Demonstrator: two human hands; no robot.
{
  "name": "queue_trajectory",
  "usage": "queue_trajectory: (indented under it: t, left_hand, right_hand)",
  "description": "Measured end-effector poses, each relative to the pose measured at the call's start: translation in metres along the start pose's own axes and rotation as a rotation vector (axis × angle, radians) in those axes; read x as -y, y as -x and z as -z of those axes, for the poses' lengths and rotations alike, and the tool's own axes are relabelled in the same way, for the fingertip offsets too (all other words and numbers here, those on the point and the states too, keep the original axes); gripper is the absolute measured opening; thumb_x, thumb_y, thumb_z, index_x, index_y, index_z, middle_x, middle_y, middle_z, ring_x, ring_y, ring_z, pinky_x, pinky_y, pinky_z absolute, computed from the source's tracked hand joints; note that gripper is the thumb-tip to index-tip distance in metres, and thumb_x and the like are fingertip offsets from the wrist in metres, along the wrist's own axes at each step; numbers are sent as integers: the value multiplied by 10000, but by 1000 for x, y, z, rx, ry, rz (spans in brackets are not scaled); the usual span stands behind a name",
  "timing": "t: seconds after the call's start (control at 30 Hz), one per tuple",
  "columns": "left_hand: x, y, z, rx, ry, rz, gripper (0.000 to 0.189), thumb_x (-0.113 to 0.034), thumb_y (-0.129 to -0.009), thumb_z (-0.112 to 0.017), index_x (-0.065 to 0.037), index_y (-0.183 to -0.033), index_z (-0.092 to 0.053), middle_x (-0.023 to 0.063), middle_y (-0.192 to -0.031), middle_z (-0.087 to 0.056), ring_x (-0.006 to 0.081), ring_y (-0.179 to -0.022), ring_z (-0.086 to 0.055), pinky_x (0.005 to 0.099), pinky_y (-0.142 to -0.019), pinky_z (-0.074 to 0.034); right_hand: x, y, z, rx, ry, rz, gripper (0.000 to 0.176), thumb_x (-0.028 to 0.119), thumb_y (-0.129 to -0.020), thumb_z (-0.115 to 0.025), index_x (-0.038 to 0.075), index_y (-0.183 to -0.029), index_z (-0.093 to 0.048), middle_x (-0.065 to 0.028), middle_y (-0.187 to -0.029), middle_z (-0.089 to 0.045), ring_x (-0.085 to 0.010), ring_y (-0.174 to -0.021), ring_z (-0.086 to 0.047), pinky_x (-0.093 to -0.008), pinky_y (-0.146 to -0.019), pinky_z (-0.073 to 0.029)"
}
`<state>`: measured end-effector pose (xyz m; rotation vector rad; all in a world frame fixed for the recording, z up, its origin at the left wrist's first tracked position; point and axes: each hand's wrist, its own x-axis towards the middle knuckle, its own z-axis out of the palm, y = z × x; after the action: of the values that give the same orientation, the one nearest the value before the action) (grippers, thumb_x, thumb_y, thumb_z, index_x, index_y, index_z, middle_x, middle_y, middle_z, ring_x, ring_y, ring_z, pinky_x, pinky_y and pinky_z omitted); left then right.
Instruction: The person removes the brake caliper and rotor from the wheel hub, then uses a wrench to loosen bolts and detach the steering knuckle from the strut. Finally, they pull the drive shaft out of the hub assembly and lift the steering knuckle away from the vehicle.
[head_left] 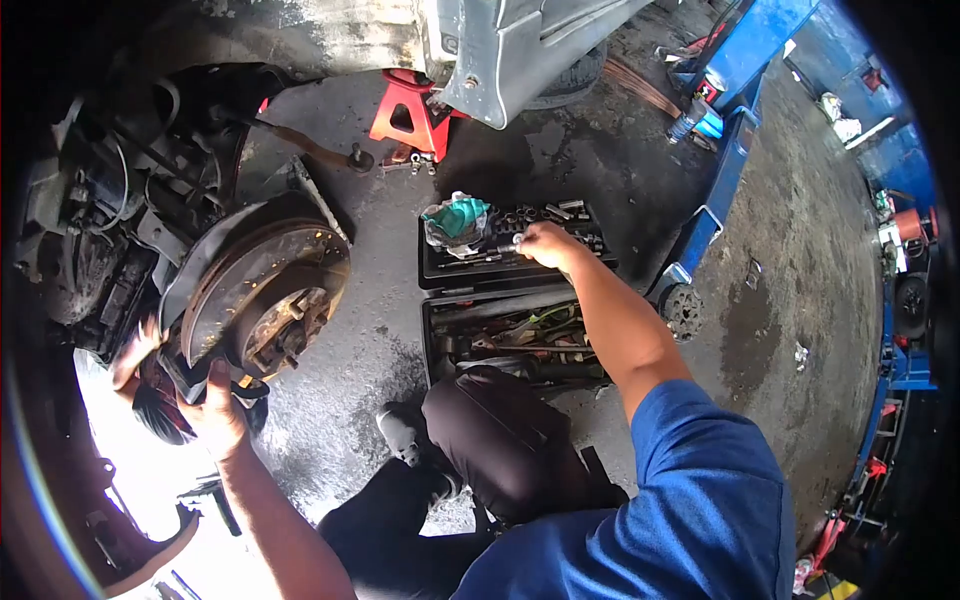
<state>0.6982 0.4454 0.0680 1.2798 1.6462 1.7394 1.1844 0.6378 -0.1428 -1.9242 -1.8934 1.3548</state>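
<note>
My right hand [550, 246] reaches over the upper tray of a black toolbox [428, 262]. Its fingers are closed on a small shiny socket [519, 241]. More sockets [565, 210] lie in the tray around it. At the left, my left hand [214, 412] grips a dark bracket-like part [182, 368] at the lower edge of the brake disc [225, 290]. The thumb shows on the near side; the other fingers are mostly hidden. The worn hub [290, 335] with its studs faces me.
A crumpled teal-and-white rag [458, 222] lies in the tray. Mixed hand tools [530, 335] fill the lower box section. A red jack stand [408, 115] stands beneath the car body [490, 60]. A blue lift arm [725, 190] borders the right. Another hand [142, 345] shows behind the disc.
</note>
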Motion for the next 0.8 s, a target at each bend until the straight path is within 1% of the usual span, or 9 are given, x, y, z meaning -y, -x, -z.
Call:
queue_trajectory:
  t: [0.13,0.2,0.27,0.33,0.47,0.53,0.6,0.73,0.8]
  left_hand:
    - [0,0,5,18,-35,42,568,-215,-789,-795,9,-1264,-580,70,-1146,-641,186,-1023,-598,338,-971,-444]
    - [6,0,9,38,-81,17,573,-236,-853,-746,-10,-1335,-533,85,-1180,-628,194,-1072,-581,337,-970,-429]
    - [15,-1,15,19,-64,-11,557,-240,-846,-753,-11,-1311,-549,66,-1135,-643,172,-1015,-592,320,-937,-437]
    - [16,-2,19,53,-138,21,532,-232,-844,-754,-10,-1288,-561,47,-1109,-646,156,-978,-589,313,-918,-441]
    - [5,0,2,-59,-132,-39,533,-264,-814,-792,-8,-1228,-576,23,-988,-632,131,-909,-561,307,-863,-447]
    - [18,-2,12,-10,-62,-8,531,-249,-810,-797,8,-1218,-576,33,-963,-648,132,-831,-584,300,-827,-465]
    - [16,-2,14,61,-41,53,733,-274,-780,-803,-12,-1388,-490,81,-1206,-620,199,-1077,-585,347,-997,-432]
    - [12,-1,12,30,-103,72,710,-265,-781,-804,-11,-1372,-502,77,-1181,-624,193,-1057,-588,343,-983,-440]
    - [9,2,8,-21,-96,81,674,-256,-779,-807,-7,-1338,-524,72,-1154,-630,187,-1028,-595,337,-964,-449]
  right_hand:
    - [21,-13,-10,-165,-147,242,266,248,-871,-720,4,-965,-673,-130,-766,-680,-206,-694,-629,-380,-648,-495]
    - [26,-28,-17,-187,-172,310,230,234,-889,-718,56,-1024,-663,-42,-745,-645,-116,-625,-554,-341,-560,-440]
    - [36,-28,-23,-229,-9,311,258,232,-888,-718,54,-1062,-651,-70,-733,-635,-146,-630,-560,-355,-577,-453]
    - [35,-33,-35,-153,-42,258,323,298,-890,-691,75,-1121,-660,-190,-979,-707,-338,-934,-681,-418,-805,-516]
    - [21,-52,-71,-336,-200,259,329,285,-874,-700,57,-1108,-666,-200,-1020,-703,-344,-984,-680,-404,-855,-523]
    - [9,-64,-79,-407,-289,299,337,279,-864,-709,43,-1100,-668,-198,-1025,-705,-339,-985,-682,-407,-849,-522]
    - [27,-44,-67,-418,-269,212,312,267,-854,-717,32,-1057,-686,-198,-996,-713,-338,-957,-690,-406,-831,-526]
    - [41,-57,-69,-231,-474,150,311,274,-835,-709,5,-992,-702,-218,-975,-715,-345,-936,-697,-407,-823,-531]
    - [56,-68,-70,-119,-236,59,354,306,-828,-680,3,-1009,-701,-237,-999,-706,-370,-964,-686,-419,-841,-531]
